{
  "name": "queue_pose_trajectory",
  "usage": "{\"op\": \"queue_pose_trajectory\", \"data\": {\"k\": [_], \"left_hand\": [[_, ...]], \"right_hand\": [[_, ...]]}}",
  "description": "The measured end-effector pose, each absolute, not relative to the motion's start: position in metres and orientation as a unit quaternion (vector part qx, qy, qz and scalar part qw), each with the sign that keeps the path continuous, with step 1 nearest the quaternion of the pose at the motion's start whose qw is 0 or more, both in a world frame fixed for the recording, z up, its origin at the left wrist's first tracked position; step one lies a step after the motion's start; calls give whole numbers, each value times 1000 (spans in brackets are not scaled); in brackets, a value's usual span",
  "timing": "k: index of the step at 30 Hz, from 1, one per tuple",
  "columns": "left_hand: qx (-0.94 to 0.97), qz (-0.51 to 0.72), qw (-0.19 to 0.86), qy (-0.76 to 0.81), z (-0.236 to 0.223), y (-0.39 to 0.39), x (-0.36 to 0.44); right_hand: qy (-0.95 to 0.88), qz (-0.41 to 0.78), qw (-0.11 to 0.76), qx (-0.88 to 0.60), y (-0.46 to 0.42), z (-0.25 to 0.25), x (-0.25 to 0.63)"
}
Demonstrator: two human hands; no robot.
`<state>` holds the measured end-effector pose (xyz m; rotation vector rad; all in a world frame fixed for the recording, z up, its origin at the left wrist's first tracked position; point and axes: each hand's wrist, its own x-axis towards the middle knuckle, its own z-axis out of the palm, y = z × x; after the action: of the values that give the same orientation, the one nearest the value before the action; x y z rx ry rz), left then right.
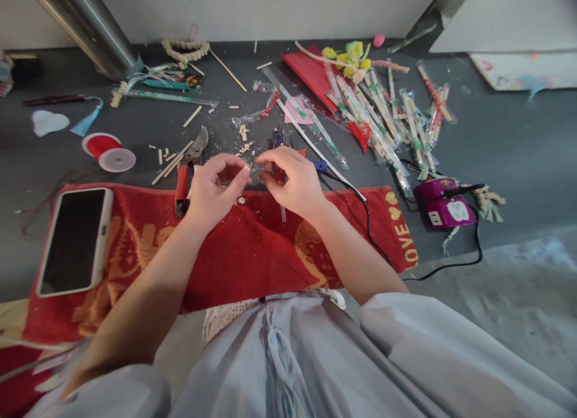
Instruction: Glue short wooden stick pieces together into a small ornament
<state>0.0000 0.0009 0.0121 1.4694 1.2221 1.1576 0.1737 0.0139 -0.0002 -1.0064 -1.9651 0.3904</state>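
In the head view, we record two bare hands above one red towel [243, 249] on the counter [473, 129]. The left hand [216, 186] has its grip pinched on one small pale piece [247, 168], on the side facing the right hand [293, 180]. The right grip is curled; we cannot tell whether it holds anything. We judge the piece light, stiff and easily dropped, best held by its sides.

Beyond the grip lie loose pale bits [243, 130], too small and scattered to count. Just left of the left grip we count one pair of shears [192, 160]; farther left, one spool [106, 147] and one phone [74, 240]. Right of the right grip: one purple box [439, 204] and overlapping wrapped sticks [360, 102], not reliably countable.
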Motion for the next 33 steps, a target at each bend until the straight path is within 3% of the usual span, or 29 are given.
{"op": "queue_pose_trajectory", "data": {"k": [7,12,16,24,33], "left_hand": [[746,416,192,483,9,-1,-4],[812,402,11,423,5,1,-7],[826,408,-65,383,6,1,-8],[813,411,-93,403,5,-1,-12],[771,456,31,443,9,-5,-6]], "right_hand": [[-787,158,491,-340,12,3,175],[-783,219,482,-326,13,5,175],[-772,268,477,-323,15,5,175],[-732,346,489,-324,16,4,174],[-678,438,478,-346,16,3,173]]}}
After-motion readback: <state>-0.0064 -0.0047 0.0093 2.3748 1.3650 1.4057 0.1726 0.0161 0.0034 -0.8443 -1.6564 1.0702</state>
